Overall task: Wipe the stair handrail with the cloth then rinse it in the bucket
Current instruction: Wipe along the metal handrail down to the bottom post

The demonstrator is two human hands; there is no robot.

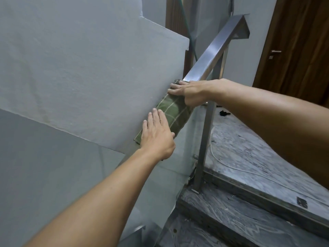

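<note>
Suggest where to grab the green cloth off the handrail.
Probably the bare middle of the green checked cloth, between left hand and right hand, pinched from above: it drapes over the sloping handrail, so both flanks offer hold.

Two bare forearms, bare wrists, left hand [156, 138], right hand [189, 93], fingers [154, 119] with short trimmed nails

left hand [156, 138]: flat, fingers straight | right hand [188, 91]: palm down, fingers straight
</note>
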